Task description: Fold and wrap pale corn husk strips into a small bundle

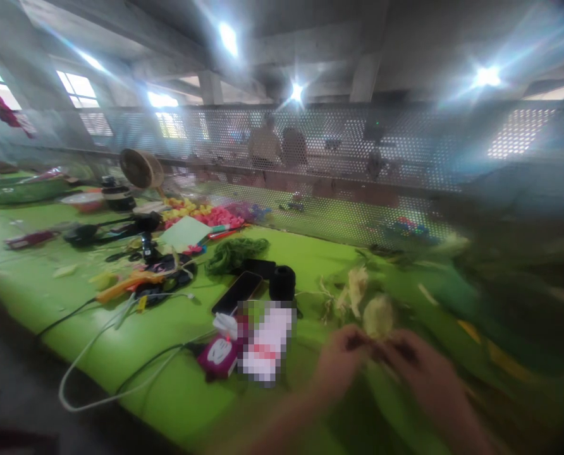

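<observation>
Low and right of centre, my left hand (343,355) and my right hand (417,363) are close together over the green table (182,379). The fingers of both are closed at the lower end of a pale yellow-green rounded piece (379,316), which stands up between them. Its material is too blurred to name, and the fingers hide its base. Just beyond my left hand lie pale, crumpled, husk-like pieces (356,291) with thin strands. A black spool of thread (282,282) stands further left.
Left of my hands are a dark phone (238,292), a purple tissue pack (219,355), green yarn (237,254), an orange glue gun (128,284) and loose cables (73,373). Pink pieces (220,216) lie before a perforated screen (329,139). A small fan (140,169) stands behind.
</observation>
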`<action>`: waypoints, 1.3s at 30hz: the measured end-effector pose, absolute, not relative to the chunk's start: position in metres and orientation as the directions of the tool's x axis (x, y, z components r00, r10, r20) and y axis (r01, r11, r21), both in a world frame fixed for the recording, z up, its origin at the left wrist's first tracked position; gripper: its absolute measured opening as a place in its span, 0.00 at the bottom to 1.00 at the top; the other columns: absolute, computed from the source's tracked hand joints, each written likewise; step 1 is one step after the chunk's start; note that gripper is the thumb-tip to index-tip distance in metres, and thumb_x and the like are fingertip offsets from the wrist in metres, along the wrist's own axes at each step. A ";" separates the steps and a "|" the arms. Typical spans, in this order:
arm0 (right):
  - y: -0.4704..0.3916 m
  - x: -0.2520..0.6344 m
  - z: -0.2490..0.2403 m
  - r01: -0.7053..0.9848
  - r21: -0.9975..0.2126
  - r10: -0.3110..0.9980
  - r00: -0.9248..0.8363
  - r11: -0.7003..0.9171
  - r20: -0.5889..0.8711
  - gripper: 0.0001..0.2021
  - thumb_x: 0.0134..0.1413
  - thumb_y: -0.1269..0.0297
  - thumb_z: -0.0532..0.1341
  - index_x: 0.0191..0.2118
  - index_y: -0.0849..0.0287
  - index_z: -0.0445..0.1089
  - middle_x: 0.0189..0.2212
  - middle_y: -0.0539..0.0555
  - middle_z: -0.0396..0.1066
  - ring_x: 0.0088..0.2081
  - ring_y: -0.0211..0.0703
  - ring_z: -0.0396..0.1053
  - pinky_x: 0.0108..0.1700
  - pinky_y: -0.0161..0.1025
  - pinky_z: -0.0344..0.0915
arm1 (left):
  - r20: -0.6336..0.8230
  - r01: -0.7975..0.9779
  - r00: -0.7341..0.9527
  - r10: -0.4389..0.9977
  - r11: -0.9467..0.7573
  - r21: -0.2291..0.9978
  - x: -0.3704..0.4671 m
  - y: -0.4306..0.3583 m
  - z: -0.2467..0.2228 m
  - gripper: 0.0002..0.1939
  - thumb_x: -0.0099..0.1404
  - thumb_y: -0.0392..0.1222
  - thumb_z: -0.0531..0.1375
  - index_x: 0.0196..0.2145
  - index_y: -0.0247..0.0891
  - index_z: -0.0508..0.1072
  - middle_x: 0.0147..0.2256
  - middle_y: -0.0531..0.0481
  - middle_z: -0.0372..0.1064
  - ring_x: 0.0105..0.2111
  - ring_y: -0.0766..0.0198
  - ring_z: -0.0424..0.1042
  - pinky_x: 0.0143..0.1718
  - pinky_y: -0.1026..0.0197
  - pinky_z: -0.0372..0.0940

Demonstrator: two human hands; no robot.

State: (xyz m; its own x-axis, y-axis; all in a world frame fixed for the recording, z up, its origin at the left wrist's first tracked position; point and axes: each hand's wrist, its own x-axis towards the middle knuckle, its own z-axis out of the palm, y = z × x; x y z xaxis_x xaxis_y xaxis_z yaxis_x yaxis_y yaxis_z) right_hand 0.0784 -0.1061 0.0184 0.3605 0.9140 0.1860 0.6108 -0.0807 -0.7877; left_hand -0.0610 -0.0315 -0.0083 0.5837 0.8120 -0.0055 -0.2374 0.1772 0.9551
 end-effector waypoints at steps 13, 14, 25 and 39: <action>-0.109 0.071 0.012 0.661 -0.746 0.908 0.355 -0.076 0.222 0.15 0.60 0.49 0.53 0.36 0.54 0.68 0.29 0.50 0.75 0.29 0.43 0.72 0.31 0.35 0.65 | 0.007 -0.238 0.600 0.800 0.170 0.956 -0.062 -0.033 -0.008 0.01 0.55 0.34 0.60 0.27 0.36 0.69 0.26 0.54 0.66 0.28 0.68 0.62 0.34 0.64 0.57; -0.109 0.071 0.011 0.672 -0.737 0.912 0.344 -0.073 0.223 0.15 0.61 0.49 0.53 0.36 0.54 0.68 0.29 0.50 0.75 0.29 0.43 0.72 0.31 0.36 0.65 | 0.003 -0.226 0.604 0.797 0.167 0.960 -0.062 -0.032 -0.008 0.00 0.56 0.34 0.59 0.28 0.36 0.70 0.26 0.54 0.66 0.28 0.68 0.62 0.34 0.63 0.57; -0.103 0.068 0.025 0.555 -0.828 0.910 0.379 -0.076 0.170 0.09 0.50 0.53 0.63 0.31 0.53 0.71 0.25 0.49 0.76 0.26 0.42 0.71 0.27 0.34 0.64 | -0.028 -0.237 0.602 0.798 0.212 0.948 -0.067 -0.028 -0.003 0.09 0.57 0.43 0.63 0.28 0.35 0.68 0.24 0.54 0.63 0.27 0.68 0.61 0.34 0.63 0.56; -0.103 0.077 0.034 0.367 -0.924 0.969 0.245 -0.105 -0.013 0.11 0.44 0.56 0.65 0.33 0.56 0.76 0.33 0.53 0.79 0.39 0.53 0.76 0.39 0.41 0.70 | -0.099 -0.239 0.713 0.695 0.373 0.897 -0.070 -0.027 -0.008 0.23 0.47 0.56 0.71 0.27 0.34 0.70 0.25 0.53 0.64 0.26 0.68 0.62 0.35 0.61 0.57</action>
State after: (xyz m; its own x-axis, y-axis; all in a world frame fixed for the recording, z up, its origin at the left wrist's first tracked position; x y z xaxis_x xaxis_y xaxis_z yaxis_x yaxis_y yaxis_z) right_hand 0.0774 -0.1032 0.0344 0.2454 0.9693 -0.0130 0.3666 -0.1052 -0.9244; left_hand -0.0702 -0.0270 -0.0077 0.7126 0.6946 -0.0986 -0.2391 0.3726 0.8967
